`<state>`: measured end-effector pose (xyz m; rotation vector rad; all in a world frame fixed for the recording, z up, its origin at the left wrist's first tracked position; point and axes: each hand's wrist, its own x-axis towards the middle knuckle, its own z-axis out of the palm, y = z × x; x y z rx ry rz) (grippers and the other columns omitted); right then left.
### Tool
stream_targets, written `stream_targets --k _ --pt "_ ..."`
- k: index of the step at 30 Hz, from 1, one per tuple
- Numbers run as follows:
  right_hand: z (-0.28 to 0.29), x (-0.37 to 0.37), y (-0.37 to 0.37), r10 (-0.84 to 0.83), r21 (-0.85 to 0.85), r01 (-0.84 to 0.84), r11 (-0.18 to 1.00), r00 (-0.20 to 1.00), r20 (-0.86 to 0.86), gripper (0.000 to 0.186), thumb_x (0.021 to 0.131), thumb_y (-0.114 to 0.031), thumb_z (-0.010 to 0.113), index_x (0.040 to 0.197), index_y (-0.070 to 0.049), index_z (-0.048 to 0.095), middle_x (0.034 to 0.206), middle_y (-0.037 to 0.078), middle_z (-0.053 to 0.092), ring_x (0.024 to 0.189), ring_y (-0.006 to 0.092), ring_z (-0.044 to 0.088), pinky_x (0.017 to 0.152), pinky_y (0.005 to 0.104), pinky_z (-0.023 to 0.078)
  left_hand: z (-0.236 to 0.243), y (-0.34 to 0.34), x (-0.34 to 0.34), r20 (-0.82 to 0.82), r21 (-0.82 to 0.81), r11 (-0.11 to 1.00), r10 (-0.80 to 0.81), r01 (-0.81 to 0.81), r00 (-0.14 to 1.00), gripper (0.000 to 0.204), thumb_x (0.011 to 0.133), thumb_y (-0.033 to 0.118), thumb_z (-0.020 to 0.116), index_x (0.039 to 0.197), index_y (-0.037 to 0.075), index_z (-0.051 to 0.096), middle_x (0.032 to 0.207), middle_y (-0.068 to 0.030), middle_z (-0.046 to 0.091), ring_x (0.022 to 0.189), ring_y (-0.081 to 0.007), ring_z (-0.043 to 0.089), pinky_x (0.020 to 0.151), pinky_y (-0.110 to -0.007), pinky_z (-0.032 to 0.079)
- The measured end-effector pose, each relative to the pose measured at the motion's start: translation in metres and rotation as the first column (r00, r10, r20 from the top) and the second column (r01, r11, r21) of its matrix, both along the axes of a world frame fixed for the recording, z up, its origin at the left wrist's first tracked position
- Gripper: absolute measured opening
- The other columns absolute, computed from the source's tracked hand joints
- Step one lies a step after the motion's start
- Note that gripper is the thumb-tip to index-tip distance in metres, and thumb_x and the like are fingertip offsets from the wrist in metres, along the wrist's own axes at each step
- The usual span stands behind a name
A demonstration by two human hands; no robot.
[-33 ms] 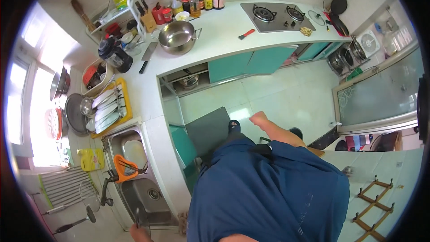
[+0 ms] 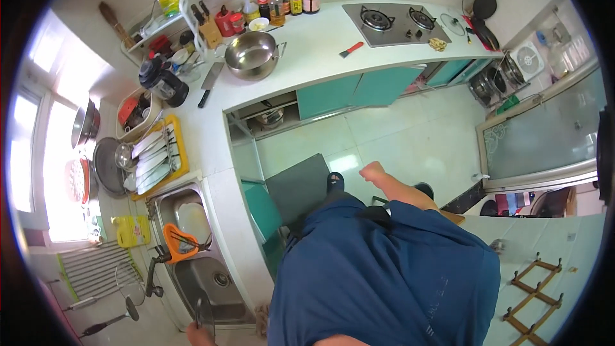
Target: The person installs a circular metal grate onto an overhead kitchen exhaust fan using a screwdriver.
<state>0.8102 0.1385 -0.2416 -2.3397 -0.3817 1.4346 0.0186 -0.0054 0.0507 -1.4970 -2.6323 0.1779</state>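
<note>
White counter [image 2: 314, 41] carries | ahead of left fingers [image 2: 199, 334]: yellow dish tray [image 2: 184, 150] | farther ahead: knife [image 2: 211, 77], steel pan [image 2: 251, 57] | far ahead, to their right: red-handled utensil [image 2: 353, 47], gas stove [image 2: 400, 23]

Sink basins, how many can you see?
2: one basin holds a white dish; the other basin, nearer the left hand, shows its drain. None seem hidden.

Left hand [image 2: 200, 334] holding clear disc [image 2: 205, 316] at sink [image 2: 195, 275]; right hand [image 2: 373, 172] above floor [image 2: 410, 128]; steel pan [image 2: 251, 55] on white counter [image 2: 307, 48].

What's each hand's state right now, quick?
Left hand: holding what looks like a glass lid.
Right hand: nothing visible in it; open or closed can't be told.
</note>
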Motion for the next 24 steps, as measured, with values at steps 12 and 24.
stream_targets --k 12,24 --pt "-0.030 0.119 0.047 0.018 -0.101 -0.030 0.994 0.993 -0.117 0.022 0.093 -0.022 0.074 0.104 -0.003 0.072 0.098 0.010 0.074 0.082 0.0229 0.073 0.069 0.0415 0.054 0.138 0.143 0.223 0.047 -0.078 0.969 -0.230 0.234 0.972 0.021 0.080 0.010 0.069 0.096 0.000 0.077 0.076 -0.0212 0.070 0.077 -0.0417 0.071 0.068 -0.047 0.054" --pt "0.145 0.144 0.143 -0.095 0.069 0.351 0.934 0.431 -0.897 0.085 0.094 -0.076 0.061 0.136 -0.003 0.055 0.126 0.018 0.066 0.111 0.0328 0.069 0.086 0.0567 0.058 0.085 0.335 0.547 0.333 0.420 0.326 -0.924 0.847 0.190 0.020 0.082 -0.004 0.065 0.097 0.004 0.075 0.093 -0.0167 0.076 0.087 -0.0378 0.072 0.080 -0.046 0.056"
